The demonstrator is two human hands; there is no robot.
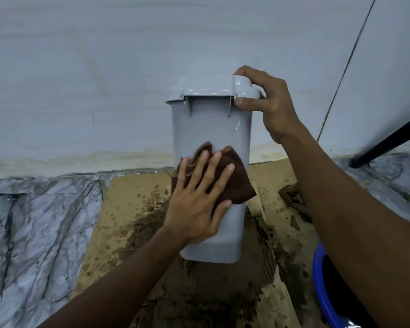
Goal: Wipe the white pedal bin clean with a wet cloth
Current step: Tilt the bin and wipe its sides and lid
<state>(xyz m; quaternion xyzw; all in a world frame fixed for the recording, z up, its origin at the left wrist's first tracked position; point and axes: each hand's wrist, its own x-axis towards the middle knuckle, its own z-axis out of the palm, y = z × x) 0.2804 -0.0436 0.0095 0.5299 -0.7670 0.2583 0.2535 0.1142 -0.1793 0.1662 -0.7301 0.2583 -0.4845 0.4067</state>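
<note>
On wet cardboard [137, 204], glossy white pedal bin [213, 129], lid shut, brown cloth [234, 183] pressed flat

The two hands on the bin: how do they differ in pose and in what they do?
The left hand lies flat with fingers spread, pressing the brown cloth against the bin's side; the right hand is curled, gripping the lid edge.
The left hand sits low on the bin; the right hand sits at its top.
Both are bare and touch the same bin.

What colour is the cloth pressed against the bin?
Dark brown cloth, seen in the head view.
</note>
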